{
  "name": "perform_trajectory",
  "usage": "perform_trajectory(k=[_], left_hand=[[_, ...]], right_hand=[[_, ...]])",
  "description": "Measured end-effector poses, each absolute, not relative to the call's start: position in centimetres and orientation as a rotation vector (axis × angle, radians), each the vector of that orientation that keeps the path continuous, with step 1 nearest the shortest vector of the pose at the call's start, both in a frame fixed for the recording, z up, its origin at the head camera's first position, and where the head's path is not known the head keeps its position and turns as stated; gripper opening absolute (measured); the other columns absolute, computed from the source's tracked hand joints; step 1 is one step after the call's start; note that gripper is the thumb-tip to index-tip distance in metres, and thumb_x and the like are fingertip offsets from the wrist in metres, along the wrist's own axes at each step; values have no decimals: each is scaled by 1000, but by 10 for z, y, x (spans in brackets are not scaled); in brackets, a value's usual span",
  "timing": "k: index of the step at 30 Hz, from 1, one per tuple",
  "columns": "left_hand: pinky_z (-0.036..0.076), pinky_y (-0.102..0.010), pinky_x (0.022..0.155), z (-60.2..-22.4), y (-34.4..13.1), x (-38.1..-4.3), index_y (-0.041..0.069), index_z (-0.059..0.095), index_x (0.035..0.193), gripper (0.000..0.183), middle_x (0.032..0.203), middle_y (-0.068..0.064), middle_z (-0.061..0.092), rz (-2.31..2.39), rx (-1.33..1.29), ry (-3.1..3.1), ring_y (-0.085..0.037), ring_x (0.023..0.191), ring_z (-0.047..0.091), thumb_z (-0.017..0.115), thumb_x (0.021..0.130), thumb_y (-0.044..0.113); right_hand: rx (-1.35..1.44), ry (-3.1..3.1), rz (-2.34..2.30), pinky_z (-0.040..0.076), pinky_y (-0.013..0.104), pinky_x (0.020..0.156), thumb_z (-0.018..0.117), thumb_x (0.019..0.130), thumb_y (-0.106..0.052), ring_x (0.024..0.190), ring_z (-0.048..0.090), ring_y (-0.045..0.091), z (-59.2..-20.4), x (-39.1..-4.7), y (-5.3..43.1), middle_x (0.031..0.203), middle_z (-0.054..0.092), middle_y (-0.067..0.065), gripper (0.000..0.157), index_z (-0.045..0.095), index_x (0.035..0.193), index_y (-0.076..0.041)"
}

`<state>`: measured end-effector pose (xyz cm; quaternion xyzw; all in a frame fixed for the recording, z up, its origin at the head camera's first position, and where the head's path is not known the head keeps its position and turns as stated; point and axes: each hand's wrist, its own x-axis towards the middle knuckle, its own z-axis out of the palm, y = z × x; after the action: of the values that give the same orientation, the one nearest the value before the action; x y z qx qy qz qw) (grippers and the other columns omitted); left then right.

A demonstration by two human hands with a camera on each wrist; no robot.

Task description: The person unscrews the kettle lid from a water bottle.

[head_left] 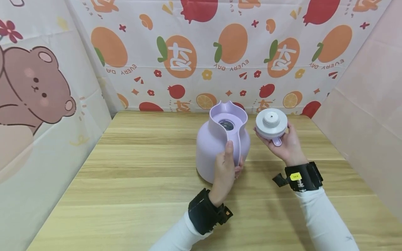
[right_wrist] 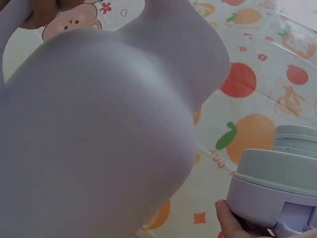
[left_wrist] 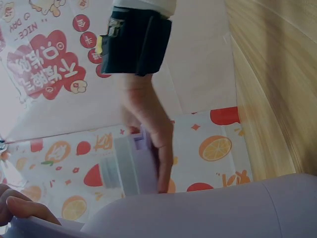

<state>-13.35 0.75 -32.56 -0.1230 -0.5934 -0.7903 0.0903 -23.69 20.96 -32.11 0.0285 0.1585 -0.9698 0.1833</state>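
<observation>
A lilac thermos jug (head_left: 207,150) stands on the wooden table with its round mouth uncovered. My left hand (head_left: 224,167) grips the jug's handle (head_left: 233,150), thumb lying along the top of it. To the right of the jug, my right hand (head_left: 290,144) holds the jug's lid (head_left: 271,122) upside down, its pale grey underside and stopper facing up. In the right wrist view the lid (right_wrist: 277,193) rests on the fingers, beside the jug's body (right_wrist: 109,124). The left wrist view shows the lid (left_wrist: 133,163) in the right hand (left_wrist: 148,109), past the jug (left_wrist: 208,208).
The wooden table (head_left: 141,174) ends at a fruit-printed cloth (head_left: 204,69) hanging behind the jug. A cloth with a bear print (head_left: 37,83) hangs at the left, and a plain pale cloth (head_left: 370,104) at the right. Each wrist wears a black strap (head_left: 304,177).
</observation>
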Motion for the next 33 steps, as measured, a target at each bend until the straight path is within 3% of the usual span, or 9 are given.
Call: perform_trajectory(k=[6,13,19,26,33], left_hand=[[28,-20,36,-326,7,-134,-1,43,52,63,44,-3,38,-2347,-355,-1773,-11,36,33,29,100,37],[29,-20,37,-327,7,-134,-1,44,52,63,45,-3,39,-2343,-353,-1777,-11,37,33,29,100,36],[29,-20,37,-328,8,-135,-3,44,53,64,45,-3,39,-2350,-350,-1771,-11,37,34,30,100,36],[29,-20,37,-327,8,-135,-4,45,54,64,45,-3,39,-2338,-350,-1775,-12,37,34,29,101,36],[29,-20,36,-327,8,-136,-2,47,55,63,44,-2,40,-2334,-333,-1775,-11,36,34,29,101,36]], right_hand=[[168,440,-2737,28,42,102,52,92,-38,123,37,35,-343,-232,219,139,28,10,59,23,143,-29],[285,529,-2714,29,41,101,63,83,-45,120,41,29,-365,-225,230,132,35,12,76,21,143,-26],[327,618,-2716,30,39,101,62,86,-38,116,42,27,-380,-225,239,131,30,9,70,20,141,-27],[307,928,-2637,25,31,102,49,93,-40,115,32,16,-396,-225,247,128,27,1,65,9,144,-31],[265,968,-2643,36,31,92,45,97,-34,98,52,16,-408,-227,252,124,32,0,60,7,143,-33]])
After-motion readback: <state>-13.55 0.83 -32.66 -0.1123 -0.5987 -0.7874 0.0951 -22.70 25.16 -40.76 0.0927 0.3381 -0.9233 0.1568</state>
